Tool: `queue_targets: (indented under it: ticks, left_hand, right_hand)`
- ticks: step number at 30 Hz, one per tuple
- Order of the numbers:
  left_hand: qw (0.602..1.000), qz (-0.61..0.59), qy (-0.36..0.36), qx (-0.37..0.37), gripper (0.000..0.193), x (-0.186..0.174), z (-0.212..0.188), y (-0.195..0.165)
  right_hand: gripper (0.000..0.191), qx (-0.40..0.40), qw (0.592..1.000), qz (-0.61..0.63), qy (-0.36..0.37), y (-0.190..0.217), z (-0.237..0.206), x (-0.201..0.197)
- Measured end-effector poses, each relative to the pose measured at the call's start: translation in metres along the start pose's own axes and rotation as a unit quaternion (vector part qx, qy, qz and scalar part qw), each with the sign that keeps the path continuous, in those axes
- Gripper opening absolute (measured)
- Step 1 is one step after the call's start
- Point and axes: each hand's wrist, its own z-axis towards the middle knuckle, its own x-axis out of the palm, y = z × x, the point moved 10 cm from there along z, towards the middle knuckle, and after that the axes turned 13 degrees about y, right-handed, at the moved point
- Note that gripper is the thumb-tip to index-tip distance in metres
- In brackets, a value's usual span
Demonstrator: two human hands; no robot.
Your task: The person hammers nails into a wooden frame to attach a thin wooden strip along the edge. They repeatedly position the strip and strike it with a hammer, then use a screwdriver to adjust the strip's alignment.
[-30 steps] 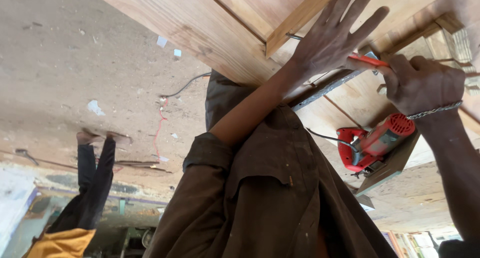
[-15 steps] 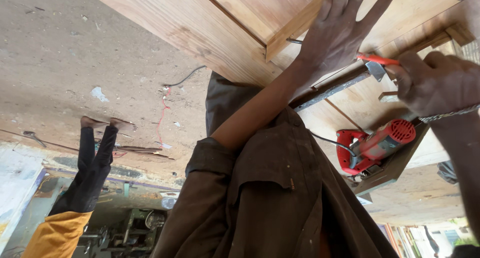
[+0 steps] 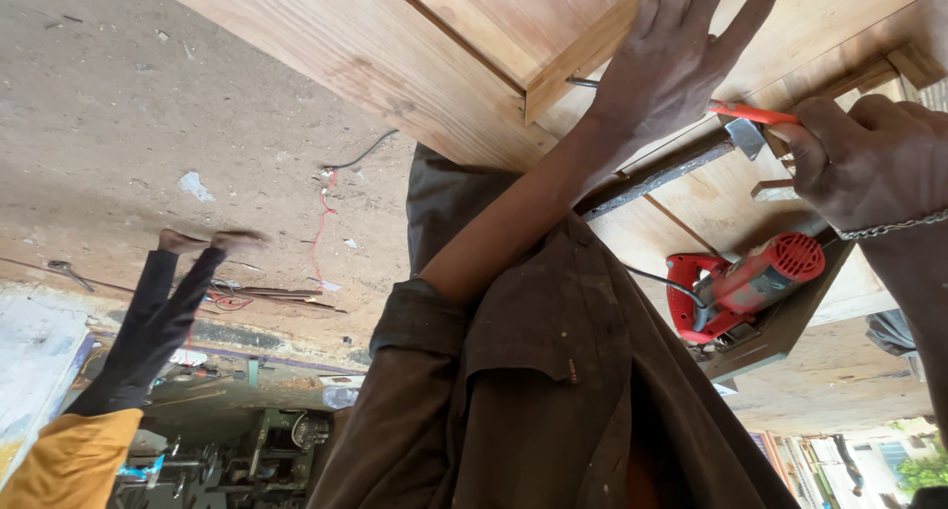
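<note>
My left hand (image 3: 671, 65) lies flat with fingers spread on a light wooden panel (image 3: 415, 65), against a raised wooden strip (image 3: 583, 60). My right hand (image 3: 869, 158), with a chain bracelet at the wrist, is closed around a thin red-handled tool (image 3: 750, 112). That tool's tip sits by a long dark metal bar (image 3: 652, 178) lying across the panel. My brown shirt (image 3: 553, 391) fills the lower middle of the view, and the whole scene appears upside down.
A red corded jigsaw (image 3: 741, 287) rests on a board just below my right hand. Beyond the panel is a dusty concrete floor (image 3: 148, 124) with loose wires (image 3: 321, 223) and scraps. Another person's dark-trousered legs (image 3: 148, 312) stand at the left. Machinery (image 3: 276, 440) sits at the bottom.
Both hands have drifted slightly up and right in the view while staying on the panel and the red-handled tool. The other person's legs have shifted a little at the left.
</note>
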Motion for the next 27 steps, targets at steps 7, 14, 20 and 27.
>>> queue_targets:
  ticks: [7, 14, 20, 27]
  left_hand:
    - [1.0, -0.007, -0.013, 0.003, 0.065, -0.013, 0.0, 0.002]
    - [0.998, -0.017, -0.057, 0.018, 0.064, -0.019, -0.007, -0.002]
    - [0.995, -0.077, 0.033, 0.052, 0.071, 0.012, -0.006, -0.003]
    - [0.979, -0.149, -0.034, 0.138, 0.084, -0.011, -0.031, 0.006]
  right_hand:
    - [0.029, 0.016, 1.0, 0.014, -0.008, 0.002, -0.002, -0.002]
    - [0.038, 0.012, 0.999, -0.019, -0.034, 0.004, -0.016, 0.006]
    - [0.041, 0.062, 0.993, -0.042, -0.089, 0.023, -0.028, 0.01]
    - [0.016, 0.064, 0.978, 0.011, -0.2, 0.034, -0.08, 0.009]
